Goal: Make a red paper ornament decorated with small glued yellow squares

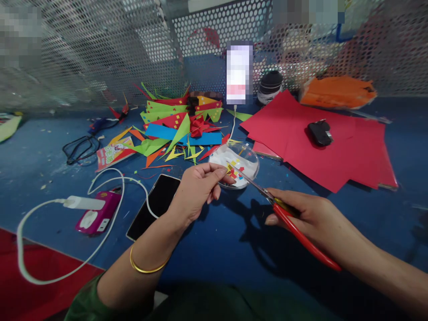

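My right hand is wrapped round red-handled scissors. Their thin blades point up and left, over a clear round dish lined with white and holding small red, yellow and blue paper bits. Left of the blade tips, my left hand is closed in a pinch at the dish's near edge. Whatever lies between its thumb and finger is too small or hidden to make out. A gold bangle circles the left wrist. Under the left forearm, a dark-screened phone lies partly covered.
Red paper sheets lie at right under a black clip-like object. Cut coloured paper pieces pile up at back left. A lit phone stands against the perforated metal screen. A purple power block with looping white cable sits left.
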Demonstrator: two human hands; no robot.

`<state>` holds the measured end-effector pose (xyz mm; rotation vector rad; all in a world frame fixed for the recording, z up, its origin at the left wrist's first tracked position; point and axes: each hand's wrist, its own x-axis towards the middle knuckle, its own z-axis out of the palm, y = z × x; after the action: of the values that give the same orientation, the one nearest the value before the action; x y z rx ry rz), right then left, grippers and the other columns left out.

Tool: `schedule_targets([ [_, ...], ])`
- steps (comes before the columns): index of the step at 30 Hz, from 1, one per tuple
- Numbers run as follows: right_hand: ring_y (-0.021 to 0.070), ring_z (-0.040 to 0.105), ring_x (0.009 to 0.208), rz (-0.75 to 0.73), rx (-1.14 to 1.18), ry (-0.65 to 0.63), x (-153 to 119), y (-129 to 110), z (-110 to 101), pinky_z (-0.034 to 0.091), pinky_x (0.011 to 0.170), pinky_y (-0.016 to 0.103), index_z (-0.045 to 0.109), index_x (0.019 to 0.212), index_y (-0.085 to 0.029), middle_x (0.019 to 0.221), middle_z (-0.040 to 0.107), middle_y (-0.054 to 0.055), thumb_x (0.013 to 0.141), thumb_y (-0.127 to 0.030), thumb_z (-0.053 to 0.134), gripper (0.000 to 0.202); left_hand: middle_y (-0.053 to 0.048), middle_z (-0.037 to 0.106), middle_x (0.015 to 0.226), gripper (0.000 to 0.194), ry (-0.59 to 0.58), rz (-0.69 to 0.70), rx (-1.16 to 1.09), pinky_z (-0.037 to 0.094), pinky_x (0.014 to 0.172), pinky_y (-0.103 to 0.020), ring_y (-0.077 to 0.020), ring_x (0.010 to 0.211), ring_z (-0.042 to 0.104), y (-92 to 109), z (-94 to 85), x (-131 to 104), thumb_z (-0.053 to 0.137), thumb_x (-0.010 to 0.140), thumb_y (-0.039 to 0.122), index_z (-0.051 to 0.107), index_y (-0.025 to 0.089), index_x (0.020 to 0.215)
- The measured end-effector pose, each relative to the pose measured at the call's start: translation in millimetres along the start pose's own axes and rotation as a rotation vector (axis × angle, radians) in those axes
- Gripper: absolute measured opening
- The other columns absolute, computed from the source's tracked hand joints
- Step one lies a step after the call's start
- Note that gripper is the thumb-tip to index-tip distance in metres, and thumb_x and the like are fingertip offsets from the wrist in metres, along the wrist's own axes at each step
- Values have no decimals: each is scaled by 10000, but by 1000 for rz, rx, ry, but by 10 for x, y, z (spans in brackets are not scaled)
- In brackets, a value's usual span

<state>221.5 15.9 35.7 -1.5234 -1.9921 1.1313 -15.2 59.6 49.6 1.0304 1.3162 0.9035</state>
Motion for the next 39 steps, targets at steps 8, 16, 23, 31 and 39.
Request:
schedule_targets([
  [8,138,579,612,39,15,18,-1,-13,-12,468,536,225,733,922,-245,750,687,-23,806,-629,683,405,-61,780,815,151,13,-4,-46,267,339,-162,-19,380,464,-9,-22,-2,707,854,301,688,153,832],
  [16,161,594,604,44,-8,19,-34,-8,-36,471,507,239,701,1220,-259,744,680,-3,726,-713,715,671,-50,768,806,116,33,0,-110,263,336,-163,-8,375,446,14,-21,-16,696,866,263,683,151,838],
  [23,180,630,649,-2,-37,47,-35,-24,-39,515,571,258,715,1190,-258,794,713,15,729,-726,709,658,-59,770,822,129,47,3,-89,272,343,-184,-18,380,445,16,-15,-10,702,852,283,686,156,840],
  [31,162,593,619,18,-35,28,-30,-10,-19,481,529,234,696,1210,-268,743,676,-8,739,-715,706,649,-57,767,816,144,74,17,-104,280,351,-186,-20,387,445,22,-16,-23,709,848,293,682,151,841],
  [39,179,632,644,-2,-61,15,-40,-48,-25,484,542,253,709,1135,-256,798,715,13,771,-653,714,539,-39,754,778,172,61,39,-124,282,344,-172,-26,392,459,-5,1,-20,734,824,312,676,151,838],
])
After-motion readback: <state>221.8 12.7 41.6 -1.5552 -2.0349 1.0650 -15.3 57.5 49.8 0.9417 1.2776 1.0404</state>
